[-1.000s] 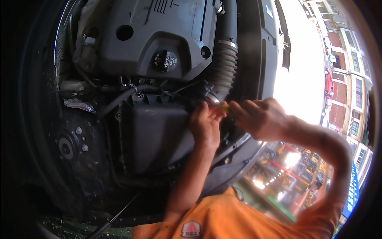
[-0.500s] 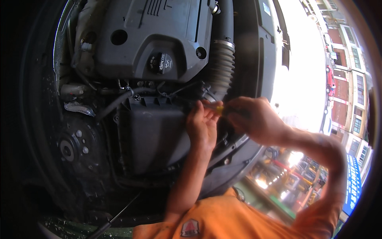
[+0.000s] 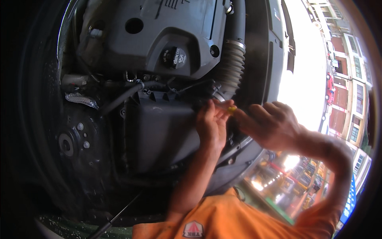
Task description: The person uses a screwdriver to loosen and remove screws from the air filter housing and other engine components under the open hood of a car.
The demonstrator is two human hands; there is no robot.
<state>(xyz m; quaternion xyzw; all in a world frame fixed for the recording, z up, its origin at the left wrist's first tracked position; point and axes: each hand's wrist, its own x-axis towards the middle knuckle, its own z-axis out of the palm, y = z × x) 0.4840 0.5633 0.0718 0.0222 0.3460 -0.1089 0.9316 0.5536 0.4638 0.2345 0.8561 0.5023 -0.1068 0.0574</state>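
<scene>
Both my hands meet over the right end of the black air filter box (image 3: 167, 131), just below the ribbed intake hose (image 3: 231, 69) and the metal hose clamp (image 3: 218, 96) at its lower end. My left hand (image 3: 213, 124) is palm up with fingers curled and thumb drawn in; what they pinch is hidden. Coming in from the right, my right hand (image 3: 274, 125) is closed, its fingers wrapped round a yellow-ended tool (image 3: 232, 110) that reaches the left fingertips. Its exact kind is blurred and mostly covered.
A grey plastic engine cover (image 3: 155, 32) with a black oil cap (image 3: 174, 57) lies beyond my hands. A dark rubber hose (image 3: 123, 97) runs left of the filter box. A thin prop rod (image 3: 119, 214) stands at lower left, and a workshop rack (image 3: 294, 175) at lower right.
The view has shifted, so the engine bay sits further right in the picture. My right hand has turned, its knuckles now raised, while the left keeps its curled pose by the hose clamp.
</scene>
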